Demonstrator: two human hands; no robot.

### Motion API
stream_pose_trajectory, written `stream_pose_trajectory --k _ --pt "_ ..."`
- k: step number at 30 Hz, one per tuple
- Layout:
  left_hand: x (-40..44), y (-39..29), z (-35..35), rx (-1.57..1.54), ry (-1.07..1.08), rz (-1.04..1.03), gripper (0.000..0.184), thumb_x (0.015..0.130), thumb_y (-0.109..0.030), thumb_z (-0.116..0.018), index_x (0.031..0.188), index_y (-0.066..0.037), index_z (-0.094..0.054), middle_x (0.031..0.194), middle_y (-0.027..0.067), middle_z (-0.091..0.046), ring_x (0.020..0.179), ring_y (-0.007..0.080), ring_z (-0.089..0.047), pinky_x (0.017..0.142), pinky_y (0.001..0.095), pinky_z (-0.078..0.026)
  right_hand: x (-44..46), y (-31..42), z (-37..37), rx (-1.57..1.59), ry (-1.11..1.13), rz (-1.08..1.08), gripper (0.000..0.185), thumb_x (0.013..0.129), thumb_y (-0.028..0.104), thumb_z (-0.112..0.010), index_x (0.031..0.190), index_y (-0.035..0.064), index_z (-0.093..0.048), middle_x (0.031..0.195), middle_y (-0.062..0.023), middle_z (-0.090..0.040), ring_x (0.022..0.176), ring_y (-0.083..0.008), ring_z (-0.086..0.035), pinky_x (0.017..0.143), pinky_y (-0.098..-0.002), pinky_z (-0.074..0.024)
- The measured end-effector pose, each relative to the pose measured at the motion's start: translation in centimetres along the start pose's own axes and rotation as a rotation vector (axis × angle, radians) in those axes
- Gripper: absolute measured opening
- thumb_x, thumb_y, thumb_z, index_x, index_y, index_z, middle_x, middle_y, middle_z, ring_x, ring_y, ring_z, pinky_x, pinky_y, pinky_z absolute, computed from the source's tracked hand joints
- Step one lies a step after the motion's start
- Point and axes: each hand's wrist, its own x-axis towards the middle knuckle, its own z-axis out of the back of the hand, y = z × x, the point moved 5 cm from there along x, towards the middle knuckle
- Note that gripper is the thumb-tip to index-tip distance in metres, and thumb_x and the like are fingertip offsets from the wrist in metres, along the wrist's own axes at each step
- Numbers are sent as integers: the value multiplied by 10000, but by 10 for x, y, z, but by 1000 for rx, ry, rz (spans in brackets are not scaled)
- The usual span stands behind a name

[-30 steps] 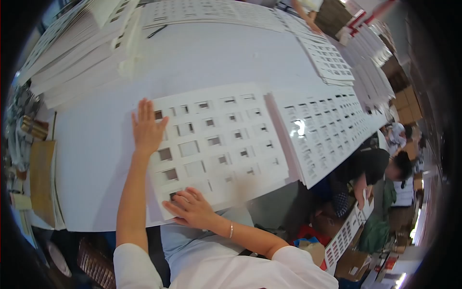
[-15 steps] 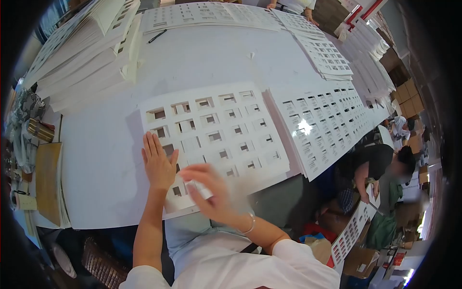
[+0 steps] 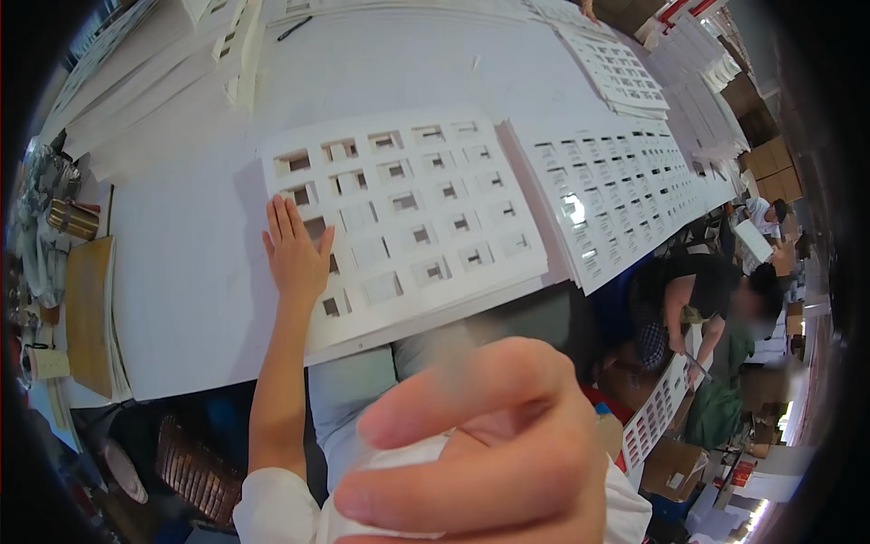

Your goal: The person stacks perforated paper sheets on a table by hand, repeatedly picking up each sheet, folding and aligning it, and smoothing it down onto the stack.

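My left hand (image 3: 301,258) lies flat, fingers stretched, on the left edge of a stack of white card sheets (image 3: 408,295) with rows of rectangular cut-out windows. Some windows show dark gaps, while others are partly filled with white. Close to the camera, my right hand (image 3: 507,444) is raised in front of my chest, away from the sheets. Its fingers are curled, with the tips turned left and close together. Whether anything sits in them I cannot make out. A faint blurred patch shows just above that hand.
To the right lies a stack of printed sheets (image 3: 616,195) with small slots. Tall paper piles (image 3: 163,100) stand at the back left, near a black pen (image 3: 294,28). A person in dark clothes (image 3: 698,295) handles a windowed strip (image 3: 654,412) beyond the table's right edge.
My right hand has risen from the near edge of the cut-out sheets toward the camera. My left hand stays on the sheets. The view has tilted slightly downward.
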Motion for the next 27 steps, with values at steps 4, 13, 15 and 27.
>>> stream_pose_trajectory --k 4,13,15,27 --pt "2 3 -8 1 -5 4 849 982 -540 -475 1548 36 -211 1641 179 -163 1535 308 -99 1198 540 -194 -9 2 15 85 -10 17 85 850 175 -670 891 112 -710 1085 -30 -662 805 -190 -629 670 -247 -505" --pt "0 4 -9 44 -2 -3 871 977 -574 -465 1544 38 -214 1636 186 -169 1526 320 -125 1197 536 -202 -6 13 -19 82 458 418 196 912 130 -577 1007 22 -710 1203 -74 -594 1038 -255 -601 926 -349 -494" --pt "0 7 -15 55 -35 -28 869 978 -579 -462 1538 42 -226 1632 195 -175 1524 327 -128 1187 542 -225 -18 14 -35 -101 507 713 241 938 109 -548 1117 -10 -658 1333 -113 -532 1214 -270 -512 1084 -425 -406" --pt "1 8 -15 37 -40 -19 888 979 -596 -444 1534 63 -226 1632 212 -166 1525 337 -124 1180 536 -241 -49 32 -38 -739 427 1297 352 998 255 -559 1311 95 -563 1453 -124 -488 1468 -320 -285 1229 -567 -181"
